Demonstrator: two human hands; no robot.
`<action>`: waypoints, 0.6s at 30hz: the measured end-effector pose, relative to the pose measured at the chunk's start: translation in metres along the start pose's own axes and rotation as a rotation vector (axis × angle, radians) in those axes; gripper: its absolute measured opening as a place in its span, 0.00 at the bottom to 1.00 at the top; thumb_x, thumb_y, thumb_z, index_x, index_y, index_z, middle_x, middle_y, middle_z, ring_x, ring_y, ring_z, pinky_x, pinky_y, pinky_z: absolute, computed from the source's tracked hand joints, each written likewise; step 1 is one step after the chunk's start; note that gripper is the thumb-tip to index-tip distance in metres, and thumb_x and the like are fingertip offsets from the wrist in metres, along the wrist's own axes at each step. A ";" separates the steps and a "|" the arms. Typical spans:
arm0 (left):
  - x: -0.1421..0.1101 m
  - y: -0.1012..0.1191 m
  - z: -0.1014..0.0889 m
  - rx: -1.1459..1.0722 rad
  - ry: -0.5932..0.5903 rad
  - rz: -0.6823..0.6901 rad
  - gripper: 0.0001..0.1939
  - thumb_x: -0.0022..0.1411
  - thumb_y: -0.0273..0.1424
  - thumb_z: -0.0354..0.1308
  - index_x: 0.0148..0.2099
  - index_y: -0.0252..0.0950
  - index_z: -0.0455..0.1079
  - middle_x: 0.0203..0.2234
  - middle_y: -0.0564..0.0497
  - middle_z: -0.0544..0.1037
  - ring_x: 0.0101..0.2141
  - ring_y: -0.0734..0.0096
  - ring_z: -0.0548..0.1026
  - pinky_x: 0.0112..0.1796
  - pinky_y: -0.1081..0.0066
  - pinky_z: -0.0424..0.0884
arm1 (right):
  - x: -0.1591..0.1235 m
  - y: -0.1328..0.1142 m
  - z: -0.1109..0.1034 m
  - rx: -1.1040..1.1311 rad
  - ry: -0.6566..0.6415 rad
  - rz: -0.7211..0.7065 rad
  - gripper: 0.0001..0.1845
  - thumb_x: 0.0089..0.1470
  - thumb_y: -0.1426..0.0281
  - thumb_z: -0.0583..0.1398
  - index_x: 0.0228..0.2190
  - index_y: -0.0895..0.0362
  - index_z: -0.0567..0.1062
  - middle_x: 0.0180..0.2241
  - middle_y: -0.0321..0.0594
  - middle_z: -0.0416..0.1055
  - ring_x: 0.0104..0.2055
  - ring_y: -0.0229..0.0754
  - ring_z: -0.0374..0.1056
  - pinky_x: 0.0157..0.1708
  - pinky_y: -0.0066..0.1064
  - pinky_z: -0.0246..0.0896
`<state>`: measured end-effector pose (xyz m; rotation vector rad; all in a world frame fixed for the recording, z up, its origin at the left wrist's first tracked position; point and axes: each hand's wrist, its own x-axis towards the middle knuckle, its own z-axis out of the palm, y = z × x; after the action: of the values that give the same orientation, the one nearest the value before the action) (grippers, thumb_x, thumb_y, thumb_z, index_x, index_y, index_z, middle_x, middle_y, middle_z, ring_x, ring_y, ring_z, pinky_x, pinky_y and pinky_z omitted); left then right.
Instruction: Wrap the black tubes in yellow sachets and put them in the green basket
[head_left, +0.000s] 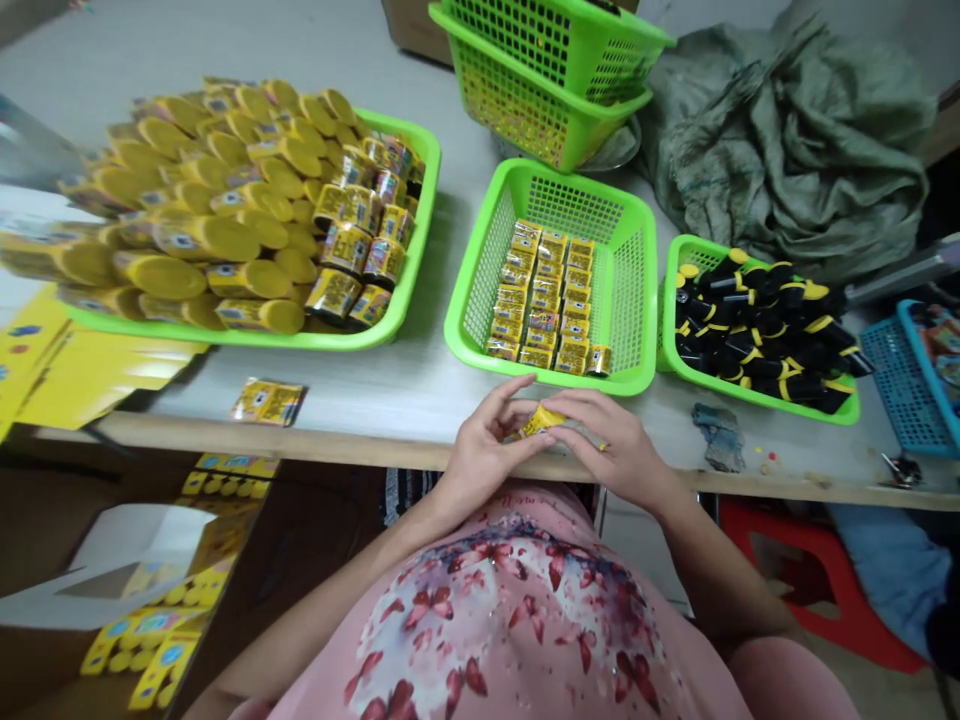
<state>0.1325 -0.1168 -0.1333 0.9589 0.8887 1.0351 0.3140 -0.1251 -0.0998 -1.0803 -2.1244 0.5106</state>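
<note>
My left hand (490, 440) and my right hand (611, 448) meet over the table's front edge, fingers closed on one small yellow printed wrapper (541, 421). Fingers cover part of it, so its full shape is hidden. Just beyond them sits a green basket (459, 335) with rows of small gold-and-yellow wrapped pieces (546, 300). To the left, a few flat gold-yellow printed wrappers (268, 401) lie on the table.
A large green basket (420, 250) at left is heaped with yellow-capped containers (225, 220). At right, another green basket (795, 402) holds black-and-yellow parts. Stacked green baskets (540, 95) and a crumpled grey-green sack (780, 150) stand behind. A box of yellow packages (142, 640) is below left.
</note>
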 end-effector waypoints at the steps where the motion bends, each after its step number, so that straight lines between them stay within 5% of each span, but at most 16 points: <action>1: 0.000 0.001 -0.001 -0.012 0.002 0.003 0.37 0.49 0.32 0.73 0.61 0.38 0.67 0.41 0.48 0.83 0.43 0.64 0.80 0.49 0.65 0.74 | 0.007 0.001 -0.003 -0.003 0.018 -0.018 0.13 0.64 0.70 0.59 0.50 0.55 0.75 0.46 0.46 0.78 0.50 0.42 0.74 0.51 0.38 0.72; 6: -0.002 0.005 -0.012 0.043 0.051 -0.046 0.30 0.48 0.34 0.74 0.53 0.36 0.74 0.46 0.45 0.82 0.45 0.62 0.79 0.52 0.61 0.74 | 0.054 0.043 -0.047 -0.327 0.129 0.046 0.12 0.65 0.65 0.58 0.44 0.57 0.78 0.43 0.47 0.80 0.45 0.46 0.74 0.48 0.43 0.70; 9: -0.002 0.004 -0.016 0.078 0.117 -0.067 0.25 0.49 0.38 0.74 0.49 0.36 0.76 0.44 0.45 0.83 0.45 0.61 0.79 0.51 0.60 0.75 | 0.080 0.091 -0.065 -0.629 -0.012 0.139 0.14 0.64 0.65 0.56 0.36 0.57 0.81 0.34 0.46 0.80 0.41 0.51 0.72 0.51 0.53 0.64; 13: -0.001 0.000 -0.017 0.095 0.122 -0.104 0.23 0.48 0.40 0.74 0.45 0.36 0.78 0.42 0.45 0.84 0.43 0.60 0.80 0.50 0.60 0.76 | 0.095 0.136 -0.055 -0.833 -0.255 0.114 0.14 0.60 0.68 0.59 0.25 0.55 0.80 0.23 0.41 0.75 0.41 0.52 0.69 0.57 0.62 0.54; 15: -0.001 0.000 -0.018 0.100 0.129 -0.119 0.22 0.48 0.41 0.74 0.44 0.36 0.79 0.41 0.46 0.84 0.43 0.60 0.80 0.51 0.60 0.75 | 0.094 0.137 -0.050 -0.832 -0.281 0.097 0.16 0.61 0.66 0.59 0.24 0.54 0.80 0.22 0.40 0.73 0.42 0.52 0.68 0.59 0.65 0.51; 18: -0.003 0.002 -0.024 0.121 0.184 -0.116 0.20 0.49 0.40 0.74 0.43 0.37 0.80 0.42 0.46 0.84 0.44 0.60 0.80 0.52 0.61 0.74 | 0.080 0.105 -0.052 -0.741 -0.153 0.073 0.19 0.67 0.61 0.53 0.34 0.55 0.81 0.32 0.43 0.76 0.45 0.53 0.67 0.59 0.65 0.50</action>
<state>0.1088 -0.1141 -0.1394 0.9107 1.1567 0.9894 0.3764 0.0026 -0.0962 -1.5523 -2.4859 -0.2062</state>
